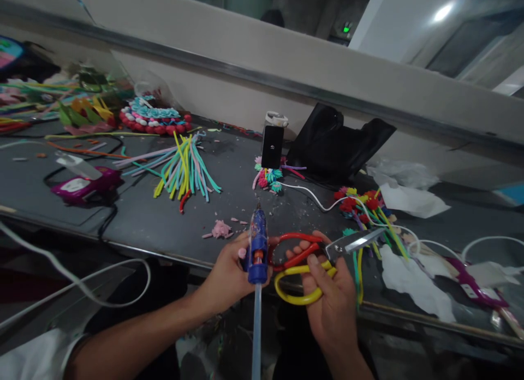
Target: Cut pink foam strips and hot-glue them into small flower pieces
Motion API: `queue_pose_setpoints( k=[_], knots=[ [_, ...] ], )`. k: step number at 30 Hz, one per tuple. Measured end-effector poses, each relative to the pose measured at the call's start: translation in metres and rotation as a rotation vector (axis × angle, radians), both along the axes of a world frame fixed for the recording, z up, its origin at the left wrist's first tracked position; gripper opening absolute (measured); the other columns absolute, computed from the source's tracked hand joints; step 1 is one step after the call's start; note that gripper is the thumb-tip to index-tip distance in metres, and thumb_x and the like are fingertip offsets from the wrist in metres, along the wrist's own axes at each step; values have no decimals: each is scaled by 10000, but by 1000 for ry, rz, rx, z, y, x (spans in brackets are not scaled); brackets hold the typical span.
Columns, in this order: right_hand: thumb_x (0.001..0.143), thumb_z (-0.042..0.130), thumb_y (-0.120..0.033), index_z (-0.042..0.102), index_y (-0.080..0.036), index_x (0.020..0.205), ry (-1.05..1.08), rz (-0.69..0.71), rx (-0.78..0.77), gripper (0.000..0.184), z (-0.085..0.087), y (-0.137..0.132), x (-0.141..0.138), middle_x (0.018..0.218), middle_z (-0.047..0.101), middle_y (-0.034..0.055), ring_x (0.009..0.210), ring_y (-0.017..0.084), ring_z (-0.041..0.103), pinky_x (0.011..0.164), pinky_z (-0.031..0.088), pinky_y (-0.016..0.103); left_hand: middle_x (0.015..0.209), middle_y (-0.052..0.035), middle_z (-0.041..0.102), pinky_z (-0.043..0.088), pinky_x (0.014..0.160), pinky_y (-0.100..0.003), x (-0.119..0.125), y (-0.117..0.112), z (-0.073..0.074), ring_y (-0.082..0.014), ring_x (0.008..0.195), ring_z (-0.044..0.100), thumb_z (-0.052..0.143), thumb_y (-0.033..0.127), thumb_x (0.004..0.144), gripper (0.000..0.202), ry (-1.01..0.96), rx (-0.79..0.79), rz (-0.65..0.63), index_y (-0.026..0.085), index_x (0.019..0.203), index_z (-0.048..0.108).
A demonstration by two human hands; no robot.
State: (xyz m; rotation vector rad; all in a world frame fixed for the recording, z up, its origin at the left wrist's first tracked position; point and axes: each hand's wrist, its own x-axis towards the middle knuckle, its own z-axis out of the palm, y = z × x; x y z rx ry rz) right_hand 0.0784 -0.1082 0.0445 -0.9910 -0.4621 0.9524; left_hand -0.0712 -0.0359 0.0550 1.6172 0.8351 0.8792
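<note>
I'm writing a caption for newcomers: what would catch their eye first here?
Probably the blue glue gun in the left hand, its nozzle pointing away from the person. Right of it, the right hand holds scissors with one red and one yellow handle. Farther back, left, bright pipe cleaners fan across the table.

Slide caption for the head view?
Left hand with a blue glue gun, right hand with scissors, at a table strewn with pipe cleaners.

The scissors (338, 249) have shiny metal blades (362, 241); the glue gun (257, 238) is of glossy plastic; the tabletop (137, 221) looks matt.
</note>
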Motion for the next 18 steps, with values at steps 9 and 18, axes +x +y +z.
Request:
queue_pose_setpoints(
  k=[9,18],
  knots=[
    [797,713,-218,537,-275,1265,57,100,-54,504,-6,-1,-1,997,676,34,898,164,650,854,525,359,953,-69,626,479,851,-295,2,0,2,-201,905,570,745,238,688,290,-8,120,-44,172,968,712],
    [761,737,-264,586,-249,1207,52,103,-55,471,-6,-2,4,984,670,46,916,192,650,851,522,388,988,-56,620,470,866,-283,2,-3,1,-197,931,563,745,231,700,331,20,171,-65,198,1026,706]
  ],
)
